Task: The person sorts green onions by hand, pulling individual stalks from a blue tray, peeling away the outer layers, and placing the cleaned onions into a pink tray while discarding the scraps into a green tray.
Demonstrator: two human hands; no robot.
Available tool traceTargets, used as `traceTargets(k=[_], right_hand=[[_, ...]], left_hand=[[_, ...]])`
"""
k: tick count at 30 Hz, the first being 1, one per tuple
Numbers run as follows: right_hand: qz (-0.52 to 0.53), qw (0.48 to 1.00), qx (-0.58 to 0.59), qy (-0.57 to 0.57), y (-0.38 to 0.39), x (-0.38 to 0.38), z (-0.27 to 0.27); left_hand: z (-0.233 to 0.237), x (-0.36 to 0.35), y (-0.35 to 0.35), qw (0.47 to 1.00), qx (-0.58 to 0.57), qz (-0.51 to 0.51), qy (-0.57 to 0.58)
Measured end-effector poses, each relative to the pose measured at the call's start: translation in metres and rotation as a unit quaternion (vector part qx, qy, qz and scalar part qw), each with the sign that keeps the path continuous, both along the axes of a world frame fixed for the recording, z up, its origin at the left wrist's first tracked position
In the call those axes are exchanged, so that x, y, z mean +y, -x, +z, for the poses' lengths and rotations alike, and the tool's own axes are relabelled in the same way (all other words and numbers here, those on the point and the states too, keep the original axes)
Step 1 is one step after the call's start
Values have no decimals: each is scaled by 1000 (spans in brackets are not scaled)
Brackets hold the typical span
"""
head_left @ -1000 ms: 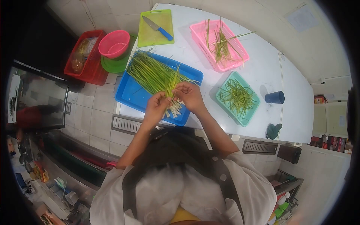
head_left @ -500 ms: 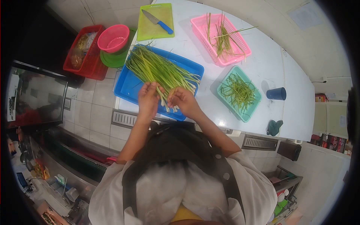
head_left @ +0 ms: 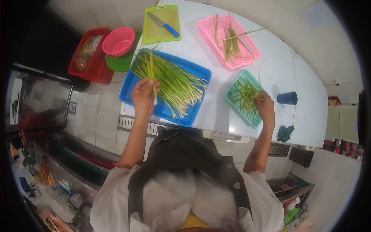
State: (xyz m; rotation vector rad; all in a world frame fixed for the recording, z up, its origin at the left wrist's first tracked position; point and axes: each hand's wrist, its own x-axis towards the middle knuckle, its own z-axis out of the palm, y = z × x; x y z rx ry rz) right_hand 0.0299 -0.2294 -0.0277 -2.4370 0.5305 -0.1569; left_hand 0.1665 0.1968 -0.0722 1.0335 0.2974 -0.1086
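Observation:
Long green stalks with white ends [head_left: 176,83] lie in a blue tray [head_left: 126,88] on the white table. My left hand [head_left: 143,96] is closed around a green stalk [head_left: 152,71] above the tray's left part; the stalk's white end shows below the fingers. My right hand [head_left: 265,106] is over the right edge of a mint-green basket [head_left: 239,110] that holds short green trimmings [head_left: 242,94]. Its fingers are pinched together at the trimmings, and what they hold, if anything, is too small to make out.
A pink basket [head_left: 201,29] with loose stalks stands at the back. A green board [head_left: 154,34] bears a blue-handled knife [head_left: 166,27]. A blue cup [head_left: 287,98] and a dark green cloth [head_left: 285,133] lie to the right. Pink bowl [head_left: 119,41] and red crate [head_left: 101,75] stand left.
My right hand has moved from the blue tray right to the mint-green basket. My left hand has shifted slightly left, and a stalk now shows clearly in its grip.

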Motion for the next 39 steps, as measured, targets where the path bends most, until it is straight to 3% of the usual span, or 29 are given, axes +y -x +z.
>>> traceTargets(k=[2, 3, 5, 6, 8, 10, 19, 25, 28, 31, 34, 37, 39], right_hand=[[62, 946, -68, 312, 5, -7, -10], [29, 989, -29, 141, -6, 6, -12], [55, 985, -20, -162, -27, 58, 0], [118, 974, -3, -196, -36, 88, 12], [203, 927, -21, -315, -51, 133, -16], [211, 863, -48, -456, -59, 175, -31], [100, 836, -50, -537, -65, 206, -38], [163, 827, -88, -531, -62, 219, -57], [169, 848, -76, -496, -57, 217, -55], [201, 904, -103, -362, -53, 209, -64], [151, 920, -86, -351, -43, 196, -54], [-7, 831, -130, -540, -37, 176, -60], [-123, 753, -230, -604, -35, 150, -59]], left_hand=[[3, -20, 10, 999, 2, -44, 0], [4, -30, 15, 998, -1, -64, 8], [2, -47, 25, 994, -4, -101, 33], [-1, -54, 30, 992, -4, -119, 45], [-6, -65, 36, 988, -8, -153, 38], [-5, -70, 43, 984, 8, -180, 7], [-1, -51, 45, 983, 2, -182, -20], [-11, -49, 41, 983, -16, -181, -25], [-10, -50, 40, 983, -14, -184, -22], [-14, -55, 39, 979, -9, -200, -49], [3, -72, 45, 977, -11, -195, -84], [0, -98, 42, 979, -64, -178, -73], [-8, -115, 39, 979, -99, -174, -46]])
